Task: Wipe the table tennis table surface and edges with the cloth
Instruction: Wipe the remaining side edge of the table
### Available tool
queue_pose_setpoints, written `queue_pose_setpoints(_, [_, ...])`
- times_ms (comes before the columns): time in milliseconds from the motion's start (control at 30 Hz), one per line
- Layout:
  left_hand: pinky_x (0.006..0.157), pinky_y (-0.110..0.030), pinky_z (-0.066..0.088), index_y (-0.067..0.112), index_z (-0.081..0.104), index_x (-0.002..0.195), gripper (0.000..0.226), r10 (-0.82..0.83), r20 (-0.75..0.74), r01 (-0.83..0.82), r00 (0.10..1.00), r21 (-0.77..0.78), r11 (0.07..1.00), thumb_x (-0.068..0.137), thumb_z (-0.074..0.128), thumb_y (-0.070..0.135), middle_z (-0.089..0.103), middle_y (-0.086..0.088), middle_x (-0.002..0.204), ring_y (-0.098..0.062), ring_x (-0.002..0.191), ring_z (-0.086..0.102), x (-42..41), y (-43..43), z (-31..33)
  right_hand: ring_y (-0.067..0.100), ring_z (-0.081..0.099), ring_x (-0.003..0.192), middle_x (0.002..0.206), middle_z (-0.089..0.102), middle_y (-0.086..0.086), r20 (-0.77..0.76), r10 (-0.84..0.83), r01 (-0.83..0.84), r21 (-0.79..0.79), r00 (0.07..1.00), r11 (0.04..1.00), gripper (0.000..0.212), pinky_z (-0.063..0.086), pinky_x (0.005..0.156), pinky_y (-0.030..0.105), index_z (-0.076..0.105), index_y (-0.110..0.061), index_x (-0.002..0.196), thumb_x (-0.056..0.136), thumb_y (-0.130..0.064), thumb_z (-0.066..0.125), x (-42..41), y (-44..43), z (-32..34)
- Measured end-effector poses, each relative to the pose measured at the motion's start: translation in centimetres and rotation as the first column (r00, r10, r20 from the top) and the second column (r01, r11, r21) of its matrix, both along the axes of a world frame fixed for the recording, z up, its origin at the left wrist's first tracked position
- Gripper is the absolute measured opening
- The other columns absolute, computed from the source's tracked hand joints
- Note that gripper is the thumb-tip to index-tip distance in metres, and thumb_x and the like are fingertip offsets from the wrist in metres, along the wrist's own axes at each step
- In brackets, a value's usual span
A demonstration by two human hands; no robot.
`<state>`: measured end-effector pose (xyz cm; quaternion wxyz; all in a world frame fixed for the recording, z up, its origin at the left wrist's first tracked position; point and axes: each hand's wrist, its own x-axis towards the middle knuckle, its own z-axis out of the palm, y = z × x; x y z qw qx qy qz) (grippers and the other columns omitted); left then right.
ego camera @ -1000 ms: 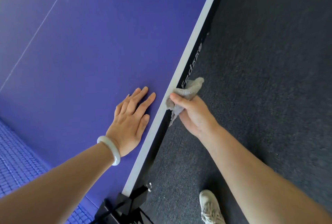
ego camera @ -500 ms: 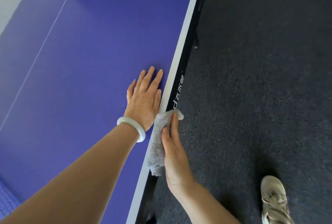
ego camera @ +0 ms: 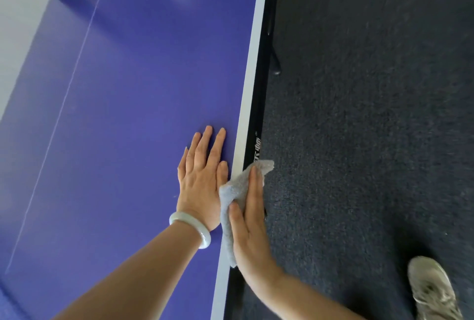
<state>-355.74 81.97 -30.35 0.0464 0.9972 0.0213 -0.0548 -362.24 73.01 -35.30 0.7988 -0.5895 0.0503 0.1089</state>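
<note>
- On black side edge (ego camera: 261, 88): white lettering (ego camera: 257, 149), running lengthwise, too blurred to read.
- Lower end hidden under cloth (ego camera: 232, 191).
- Above it, 1 small circled mark (ego camera: 255, 133), unreadable.

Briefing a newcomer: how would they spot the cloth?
Find the purple table and follow its white right edge toward the camera. There the right hand presses a cloth over the rim. It is the only grey, fuzzy thing there.

Bare forearms, pale jade-like bangle (ego camera: 191, 230) on left wrist, worn whitish sneaker (ego camera: 433, 291)
</note>
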Motion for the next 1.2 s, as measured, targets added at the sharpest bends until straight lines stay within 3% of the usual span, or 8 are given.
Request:
queue_pose_setpoints(200, [0.123,-0.041,0.006,0.033,0.013,0.157,0.056,0.002,0.021,-0.001,1.000,-0.030,1.000,0.101,0.016,0.036,0.005,0.013,0.164,-0.006,0.151,-0.003,0.1,0.2,-0.1,-0.002,0.002,0.151,0.167,0.002,-0.015,-0.164,-0.055,0.060,0.032,0.985,0.998,0.056,0.006,0.127,0.033,0.006,-0.027,0.160,0.109,-0.037,0.027,15.0,-1.9,0.5])
queue_pose_setpoints(367, [0.123,-0.042,0.008,0.033,0.014,0.157,0.056,0.000,0.036,0.001,0.999,-0.046,0.999,0.101,0.017,0.035,0.006,0.014,0.164,-0.007,0.151,-0.001,0.2,0.2,-0.4,-0.001,0.000,0.152,0.167,-0.001,-0.013,-0.005,-0.107,0.107,-0.009,0.994,0.994,0.057,0.006,0.126,0.031,0.005,-0.021,0.159,0.109,-0.040,0.024,5.8,-0.2,-0.7])
queue_pose_setpoints(500, [0.123,-0.043,0.008,0.033,0.016,0.157,0.056,0.013,0.037,-0.010,0.999,-0.076,0.997,0.100,0.018,0.035,0.007,0.014,0.164,-0.007,0.151,0.000,0.1,0.3,-0.4,-0.003,-0.004,0.151,0.163,-0.006,-0.029,-0.029,-0.019,0.018,-0.035,0.999,0.999,0.059,0.005,0.126,0.030,0.000,-0.042,0.154,0.101,-0.057,0.022,1.3,-0.1,-0.5])
queue_pose_setpoints(733, [0.122,-0.043,0.009,0.032,0.017,0.157,0.055,-0.004,0.047,0.007,0.999,-0.064,0.998,0.102,0.020,0.034,0.009,0.014,0.164,-0.008,0.152,0.002,0.3,0.3,-0.3,0.025,0.026,0.148,0.165,0.016,0.004,-0.275,-0.127,0.112,-0.067,0.953,0.991,0.059,0.023,0.117,0.037,0.010,-0.026,0.161,0.108,-0.045,0.026,20.5,-1.7,1.1])
queue_pose_setpoints(900, [0.122,-0.044,0.009,0.033,0.015,0.157,0.055,-0.011,0.032,0.013,0.999,-0.045,0.999,0.103,0.019,0.034,0.007,0.012,0.165,-0.009,0.152,0.000,0.2,0.3,-0.3,-0.021,0.014,0.137,0.159,0.017,-0.018,-0.190,-0.142,0.129,-0.081,0.971,0.988,0.061,0.013,0.104,-0.003,0.011,-0.032,0.159,0.102,-0.051,0.024,8.9,0.0,1.1])
queue_pose_setpoints(1033, [0.123,-0.043,0.008,0.032,0.017,0.157,0.055,-0.002,0.024,0.003,1.000,-0.041,0.999,0.102,0.019,0.035,0.008,0.012,0.165,-0.010,0.152,0.001,0.2,0.4,-0.4,-0.008,0.020,0.144,0.148,0.020,-0.023,-0.244,-0.101,0.082,-0.088,0.964,0.993,0.064,0.021,0.117,0.017,0.010,-0.037,0.156,0.096,-0.056,0.024,4.5,0.4,1.2])
queue_pose_setpoints(1133, [0.122,-0.041,0.007,0.033,0.016,0.157,0.054,-0.013,0.023,0.013,1.000,-0.028,1.000,0.103,0.018,0.035,0.009,0.011,0.165,-0.011,0.152,0.002,0.2,0.5,-0.2,0.004,0.032,0.138,0.152,0.029,-0.009,-0.297,-0.088,0.071,-0.065,0.951,0.995,0.059,0.025,0.107,0.020,0.016,-0.028,0.159,0.105,-0.048,0.028,11.1,-0.4,1.1])
queue_pose_setpoints(1200, [0.122,-0.039,0.005,0.033,0.017,0.157,0.055,-0.014,0.020,0.015,1.000,-0.023,1.000,0.102,0.018,0.035,0.009,0.011,0.164,-0.011,0.152,0.001,0.3,0.5,-0.2,0.010,0.040,0.138,0.157,0.036,-0.001,-0.367,-0.098,0.109,0.010,0.925,0.994,0.055,0.032,0.114,0.032,0.027,-0.027,0.157,0.106,-0.049,0.028,17.7,-1.7,0.4])
